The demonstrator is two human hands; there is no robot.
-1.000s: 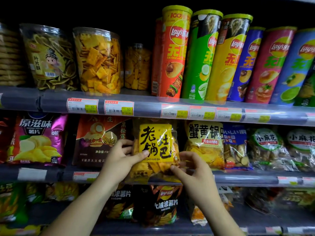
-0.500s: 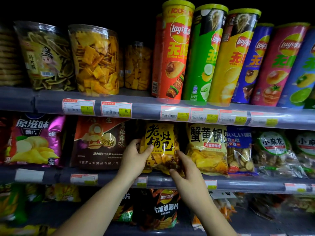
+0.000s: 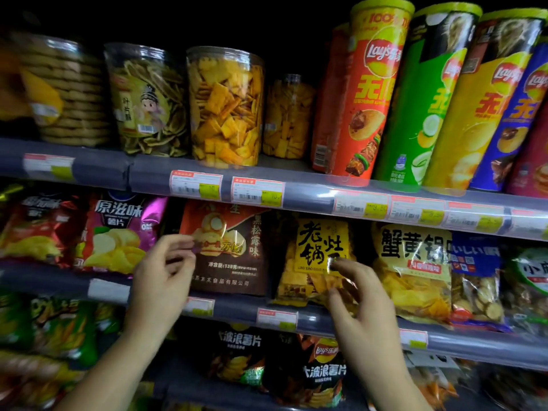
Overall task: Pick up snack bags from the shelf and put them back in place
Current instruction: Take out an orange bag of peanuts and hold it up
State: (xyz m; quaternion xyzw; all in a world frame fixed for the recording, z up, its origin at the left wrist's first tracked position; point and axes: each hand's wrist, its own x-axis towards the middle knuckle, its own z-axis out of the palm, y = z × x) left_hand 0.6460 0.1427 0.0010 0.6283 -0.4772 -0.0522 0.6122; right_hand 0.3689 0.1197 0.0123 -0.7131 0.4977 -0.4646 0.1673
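A clear snack bag with a yellow label and black characters (image 3: 318, 256) stands upright on the middle shelf (image 3: 237, 314), between a brown bag (image 3: 228, 247) and a yellow crab-flavour bag (image 3: 412, 271). My right hand (image 3: 361, 301) hovers in front of its lower right part, fingers spread and holding nothing. My left hand (image 3: 161, 280) is off to the left, in front of the brown bag's left edge, fingers loosely curled and empty.
Purple (image 3: 118, 232) and red (image 3: 38, 229) crisp bags stand left on the middle shelf. Clear tubs (image 3: 225, 108) and tall Lay's cans (image 3: 367, 93) fill the upper shelf. Dark Lay's bags (image 3: 314, 372) sit on the lower shelf. Price tags line the shelf edges.
Both hands have let go of the yellow-label bag, which now stands on the middle shelf. My left hand moved left toward the brown bag. The view shifted left.
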